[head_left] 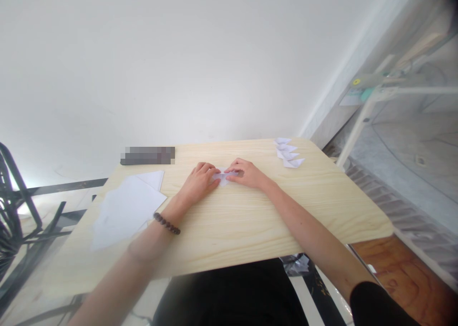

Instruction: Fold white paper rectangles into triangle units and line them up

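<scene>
A small piece of folded white paper [223, 178] lies at the middle of the wooden table [229, 226], between my two hands. My left hand [200, 182], with a dark beaded bracelet on the wrist, pinches its left end. On the opposite end, the thumb and fingers of my right hand [249, 174] close on the paper's edge. Fingers cover both ends, so its full shape is partly hidden. Toward the back right stand several folded white paper boats [288, 153] in a close row.
Loose white paper sheets [130, 204] overlap on the table's left side. A dark, blurred-out long object [148, 156] rests at the back left. The white wall [200, 68] rises behind the table. A pale metal frame [361, 126] stands to the right; black chair legs [21, 197] are at left.
</scene>
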`<state>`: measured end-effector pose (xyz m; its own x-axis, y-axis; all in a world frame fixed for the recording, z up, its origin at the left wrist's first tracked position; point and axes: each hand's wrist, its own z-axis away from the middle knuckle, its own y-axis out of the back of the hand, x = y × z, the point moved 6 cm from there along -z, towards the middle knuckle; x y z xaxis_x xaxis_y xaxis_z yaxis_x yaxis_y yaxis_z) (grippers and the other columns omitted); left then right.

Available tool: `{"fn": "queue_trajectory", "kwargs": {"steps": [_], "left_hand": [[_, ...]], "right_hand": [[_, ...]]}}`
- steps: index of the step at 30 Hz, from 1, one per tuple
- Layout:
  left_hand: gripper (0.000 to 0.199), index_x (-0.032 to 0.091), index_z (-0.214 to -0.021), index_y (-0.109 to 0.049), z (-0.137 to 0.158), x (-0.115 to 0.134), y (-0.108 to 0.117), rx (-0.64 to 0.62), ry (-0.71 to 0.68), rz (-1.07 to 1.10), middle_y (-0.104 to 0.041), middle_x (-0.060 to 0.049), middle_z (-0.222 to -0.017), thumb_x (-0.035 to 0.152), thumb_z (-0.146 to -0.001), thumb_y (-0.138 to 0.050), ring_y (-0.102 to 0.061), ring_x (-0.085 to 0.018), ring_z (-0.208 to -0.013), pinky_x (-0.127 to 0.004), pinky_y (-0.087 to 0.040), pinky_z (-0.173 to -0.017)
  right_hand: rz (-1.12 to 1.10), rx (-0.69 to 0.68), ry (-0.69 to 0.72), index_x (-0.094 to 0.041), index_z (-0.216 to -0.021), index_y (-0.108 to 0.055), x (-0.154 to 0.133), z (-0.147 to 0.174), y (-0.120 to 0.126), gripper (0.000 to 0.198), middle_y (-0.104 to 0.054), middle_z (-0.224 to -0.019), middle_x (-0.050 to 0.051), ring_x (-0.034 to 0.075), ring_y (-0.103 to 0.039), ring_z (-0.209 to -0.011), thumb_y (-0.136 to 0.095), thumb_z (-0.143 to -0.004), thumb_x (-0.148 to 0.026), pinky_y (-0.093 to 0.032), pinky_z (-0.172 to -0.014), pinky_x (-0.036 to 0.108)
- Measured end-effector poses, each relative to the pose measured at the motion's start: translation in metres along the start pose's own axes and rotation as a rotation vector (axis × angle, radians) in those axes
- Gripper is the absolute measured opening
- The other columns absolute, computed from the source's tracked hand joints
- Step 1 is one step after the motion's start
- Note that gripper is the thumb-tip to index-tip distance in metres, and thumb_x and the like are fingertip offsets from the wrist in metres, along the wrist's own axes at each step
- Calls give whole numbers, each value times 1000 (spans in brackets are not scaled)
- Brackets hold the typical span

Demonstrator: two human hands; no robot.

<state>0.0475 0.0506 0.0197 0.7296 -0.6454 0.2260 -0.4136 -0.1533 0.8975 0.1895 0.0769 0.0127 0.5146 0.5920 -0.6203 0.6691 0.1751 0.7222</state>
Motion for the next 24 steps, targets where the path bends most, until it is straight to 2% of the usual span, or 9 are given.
{"fn": "queue_trajectory", "kwargs": {"steps": [6, 13, 19, 24], "left_hand": [[25, 19, -101, -56, 0, 0, 0, -2, -13, -31, -53, -7, -97, 27, -79, -47, -44, -22, -98, -39, -38, -85], [24, 19, -98, -59, 0, 2, 1, -1, -24, -56, -55, -7, -94, 28, -81, -45, -43, -22, -97, -39, -38, -84], [26, 20, -99, -60, -1, 4, 2, -26, -39, -70, -55, -7, -91, 28, -81, -44, -43, -22, -97, -37, -38, -83], [27, 21, -101, -60, -1, 6, 3, -39, -32, -89, -56, -7, -90, 29, -82, -42, -43, -21, -96, -35, -38, -82]], "right_hand": [[56, 8, 56, -21, -87, -67, -4, 0, 1, 26, -57, -85, 2, 10, -54, -77, -44, -82, -33, -41, -72, 23], [55, 9, 70, -22, -84, -68, -1, 0, -1, 22, -57, -86, 2, 11, -55, -76, -50, -78, -32, -42, -71, 23], [90, 25, 139, -24, -94, -65, -7, 1, -1, 23, -54, -87, 3, 11, -52, -78, -50, -76, -21, -42, -71, 23], [114, 40, 147, -21, -90, -67, -9, 0, -2, 23, -53, -85, 4, 10, -51, -75, -50, -75, -16, -41, -71, 23]]}}
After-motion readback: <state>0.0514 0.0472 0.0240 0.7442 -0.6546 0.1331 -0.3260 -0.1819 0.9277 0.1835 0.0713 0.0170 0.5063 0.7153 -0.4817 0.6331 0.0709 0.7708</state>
